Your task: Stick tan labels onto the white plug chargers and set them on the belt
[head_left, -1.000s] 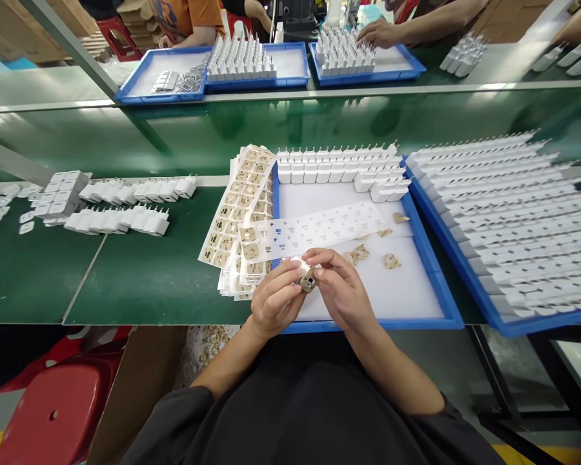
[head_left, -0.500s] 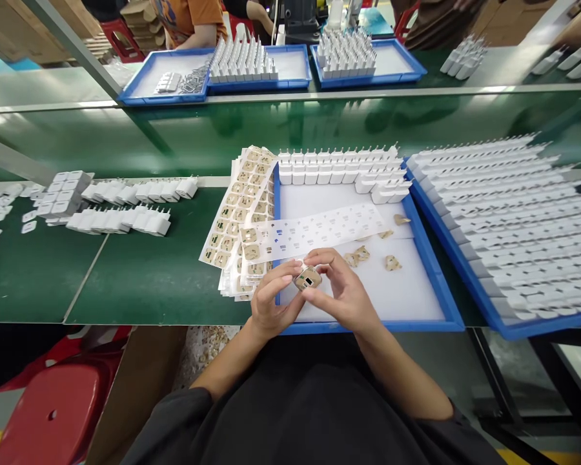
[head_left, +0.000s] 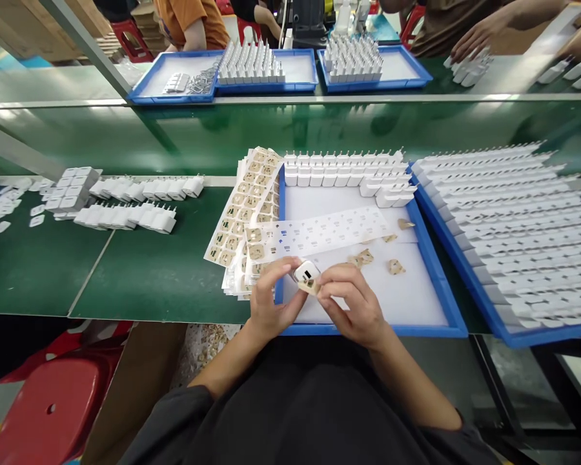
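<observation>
Fingers of the left hand [head_left: 272,302] grip a white adapter [head_left: 306,270] over the blue tray [head_left: 438,271]; the right hand [head_left: 356,307] pinches tan film [head_left: 310,287] (bent at the adapter's lower edge).

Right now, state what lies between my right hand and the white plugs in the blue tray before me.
The head view shows a white perforated sheet and, nearer your hand, crumpled tan scraps.

No text or number appears legible here.
</observation>
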Tool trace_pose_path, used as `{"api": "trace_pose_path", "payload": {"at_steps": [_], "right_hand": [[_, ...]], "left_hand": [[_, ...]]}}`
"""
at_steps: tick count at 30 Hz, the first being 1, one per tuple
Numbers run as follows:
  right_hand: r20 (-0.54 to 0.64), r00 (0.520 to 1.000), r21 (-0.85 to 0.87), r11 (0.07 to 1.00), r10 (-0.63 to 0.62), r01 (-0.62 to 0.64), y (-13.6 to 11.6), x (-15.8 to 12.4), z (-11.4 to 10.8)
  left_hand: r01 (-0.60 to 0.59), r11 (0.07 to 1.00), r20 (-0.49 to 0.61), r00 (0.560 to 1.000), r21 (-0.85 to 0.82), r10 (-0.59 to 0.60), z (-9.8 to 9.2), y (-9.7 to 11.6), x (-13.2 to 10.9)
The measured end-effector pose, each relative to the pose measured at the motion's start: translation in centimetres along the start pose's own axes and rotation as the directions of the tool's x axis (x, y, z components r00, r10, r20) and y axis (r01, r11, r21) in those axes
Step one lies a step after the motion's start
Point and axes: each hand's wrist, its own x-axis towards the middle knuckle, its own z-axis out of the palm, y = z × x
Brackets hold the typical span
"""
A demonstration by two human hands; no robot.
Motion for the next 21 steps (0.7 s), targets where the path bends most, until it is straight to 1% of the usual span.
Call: {"api": "trace_pose_path", "payload": {"at_steps": [2, 3, 4, 5, 6, 7, 9, 10, 11, 12, 14, 16, 18, 21], "right_hand": [[0.018, 0.996, 0.056, 0.994, 0.093, -0.094, 0.2, -0.8, -0.6], [0.008, 0.986, 0.035, 0.986, 0.164, -0.164, 0.6, -1.3, -1.2], [-0.027, 0.969, -0.032, 0.969, 0.246, -0.246, 1.2, -1.8, -1.9], [-0.06, 0.941, -0.131, 0.931, 0.334, -0.34, 2.0, -2.4, -2.8], [-0.063, 0.916, -0.233, 0.887, 0.396, -0.4, 3.0, -3.1, -3.7], [-0.038, 0.899, -0.319, 0.847, 0.437, -0.425, 4.1, -3.8, -4.6], [0.011, 0.888, -0.434, 0.802, 0.46, -0.41, 6.2, -5.0, -6.2], [0.056, 0.884, -0.462, 0.797, 0.463, -0.389, 7.1, -5.6, -6.7], [0.071, 0.888, -0.485, 0.794, 0.453, -0.366, 7.8, -6.1, -7.2], [0.077, 0.888, -0.502, 0.787, 0.453, -0.358, 8.2, -6.4, -7.5], [0.056, 0.884, -0.526, 0.767, 0.464, -0.369, 8.5, -6.8, -7.9], [0.025, 0.878, -0.535, 0.748, 0.478, -0.393, 8.2, -6.7, -8.1], [0.024, 0.878, -0.539, 0.746, 0.477, -0.391, 7.7, -6.2, -8.4], [0.065, 0.893, -0.557, 0.759, 0.445, -0.337, 7.4, -4.6, -9.0]], "left_hand": [[0.078, 0.996, -0.047, 0.996, 0.053, -0.075, -0.8, -0.5, 0.2], [0.111, 0.991, -0.084, 0.991, 0.069, -0.105, -1.4, -0.9, 0.4], [0.144, 0.986, -0.128, 0.983, 0.08, -0.133, -2.1, -1.3, 0.6], [0.18, 0.98, -0.177, 0.971, 0.087, -0.163, -3.0, -1.9, 1.0], [0.22, 0.971, -0.227, 0.955, 0.097, -0.193, -4.1, -2.6, 1.4], [0.267, 0.956, -0.272, 0.935, 0.119, -0.228, -5.4, -3.4, 1.8], [0.386, 0.901, -0.341, 0.889, 0.196, -0.307, -8.2, -5.3, 2.8], [0.447, 0.859, -0.359, 0.867, 0.25, -0.346, -9.7, -6.5, 3.3], [0.497, 0.806, -0.367, 0.85, 0.32, -0.378, -11.1, -7.7, 3.7], [0.532, 0.748, -0.367, 0.839, 0.398, -0.401, -12.5, -9.0, 4.1], [0.539, 0.631, -0.333, 0.842, 0.558, -0.425, -14.6, -11.6, 4.6], [0.507, 0.529, -0.261, 0.842, 0.68, -0.472, -15.9, -13.9, 4.9], [0.476, 0.48, -0.205, 0.834, 0.737, -0.513, -16.6, -15.6, 4.8], [0.43, 0.407, -0.193, 0.841, 0.806, -0.506, -17.2, -17.3, 4.3]]}}
